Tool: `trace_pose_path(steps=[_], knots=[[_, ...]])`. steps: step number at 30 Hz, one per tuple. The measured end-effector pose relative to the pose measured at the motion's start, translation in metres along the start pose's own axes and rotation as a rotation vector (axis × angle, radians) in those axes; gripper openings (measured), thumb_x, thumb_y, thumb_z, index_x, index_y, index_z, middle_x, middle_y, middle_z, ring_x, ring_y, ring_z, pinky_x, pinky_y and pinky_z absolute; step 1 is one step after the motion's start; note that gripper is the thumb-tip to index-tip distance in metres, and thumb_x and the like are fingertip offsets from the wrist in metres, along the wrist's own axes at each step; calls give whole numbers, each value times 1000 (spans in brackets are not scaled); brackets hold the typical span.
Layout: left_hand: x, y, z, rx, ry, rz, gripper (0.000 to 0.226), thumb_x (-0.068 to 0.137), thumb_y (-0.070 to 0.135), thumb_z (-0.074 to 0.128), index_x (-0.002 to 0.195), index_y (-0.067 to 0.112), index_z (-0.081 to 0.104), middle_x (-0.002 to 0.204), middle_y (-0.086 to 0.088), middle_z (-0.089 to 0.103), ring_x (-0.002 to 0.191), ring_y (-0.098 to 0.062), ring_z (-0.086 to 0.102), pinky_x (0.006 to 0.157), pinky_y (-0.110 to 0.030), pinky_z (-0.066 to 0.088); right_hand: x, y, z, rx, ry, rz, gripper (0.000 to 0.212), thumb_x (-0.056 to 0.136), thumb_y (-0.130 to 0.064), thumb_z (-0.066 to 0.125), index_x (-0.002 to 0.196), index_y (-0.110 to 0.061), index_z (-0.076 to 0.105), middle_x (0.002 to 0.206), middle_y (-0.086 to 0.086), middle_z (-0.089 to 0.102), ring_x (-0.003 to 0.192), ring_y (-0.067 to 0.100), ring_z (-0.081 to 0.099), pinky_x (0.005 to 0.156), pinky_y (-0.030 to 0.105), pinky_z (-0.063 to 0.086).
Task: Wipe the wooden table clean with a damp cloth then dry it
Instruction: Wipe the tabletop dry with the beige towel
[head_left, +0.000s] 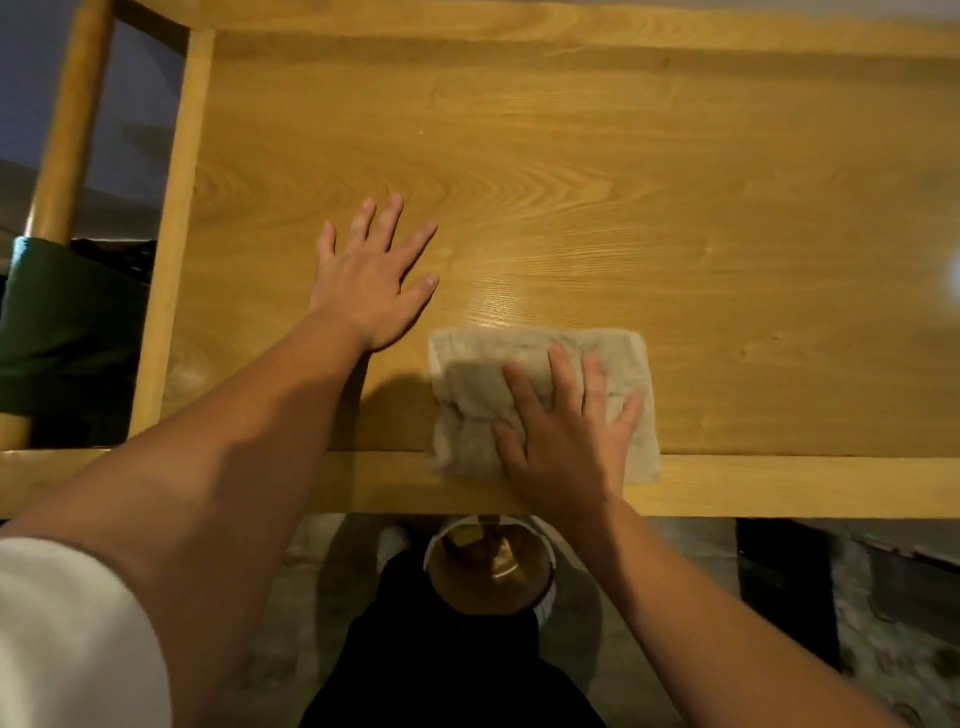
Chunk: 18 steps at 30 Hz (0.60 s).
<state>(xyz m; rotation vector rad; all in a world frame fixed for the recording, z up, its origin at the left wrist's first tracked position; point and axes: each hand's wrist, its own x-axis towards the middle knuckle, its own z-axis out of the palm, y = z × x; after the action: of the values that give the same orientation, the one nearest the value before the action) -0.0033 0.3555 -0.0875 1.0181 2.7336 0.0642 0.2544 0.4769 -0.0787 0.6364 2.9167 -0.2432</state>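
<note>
Beige cloth (540, 364) lies under my flat right hand (566, 431) at the table's (571, 156) 6 o'clock edge; left hand (371, 275) braces, fingers spread. Wiping step; next, stroke toward 12 o'clock.

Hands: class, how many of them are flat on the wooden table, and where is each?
2. The left hand lies spread on bare wood of the table. The right hand presses flat on the folded cloth at the table's near edge.

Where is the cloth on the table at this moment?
In the head view, the folded cloth lies at the near edge of the wooden table, slightly right of centre, under the flat right hand, with the left hand beside it.
</note>
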Motion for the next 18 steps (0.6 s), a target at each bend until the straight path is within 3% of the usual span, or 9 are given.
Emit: trace_pose_path(steps=[5,8,12,15,16,18], knots=[[0,-1,2,-2,7,-6,66,93,71,18,154,48,14,169,3,2,154,-23,-1,118,-60,4,-16,0,2,-32,-28,31,66,92,-73,26,149,-42,32,158,6,29,145,42,25,99,79,19],[1,2,0,0,10,0,68,92,71,17,155,47,14,169,2,3,154,-24,0,118,-61,5,-15,-3,-2,-2,-43,57,66,89,-73,33,148,-43,32,158,8,29,145,43,23,100,79,19],[-1,8,-5,30,-10,-47,70,90,70,23,154,41,22,168,-3,10,154,-29,4,114,-70,8,-17,-4,-4,-3,-63,70,71,87,-73,34,150,-40,28,159,9,29,146,43,22,101,78,21],[19,47,-11,-52,-1,-121,68,84,68,40,138,27,45,158,-16,30,148,-36,21,109,-77,11,-16,-6,-4,-2,-52,101,74,86,-74,34,151,-41,26,159,9,29,146,41,20,102,78,19],[26,66,-14,-81,-18,-114,69,83,68,42,138,26,45,157,-17,30,147,-37,22,109,-78,11,-16,-7,-5,5,-48,103,74,86,-74,34,151,-41,25,160,9,29,147,41,19,103,78,17],[34,103,-11,-89,-70,-49,76,85,73,37,150,35,31,165,-12,15,152,-39,6,108,-78,3,-17,-7,-4,19,-39,95,75,85,-75,35,151,-42,25,160,8,27,147,41,18,104,77,15]])
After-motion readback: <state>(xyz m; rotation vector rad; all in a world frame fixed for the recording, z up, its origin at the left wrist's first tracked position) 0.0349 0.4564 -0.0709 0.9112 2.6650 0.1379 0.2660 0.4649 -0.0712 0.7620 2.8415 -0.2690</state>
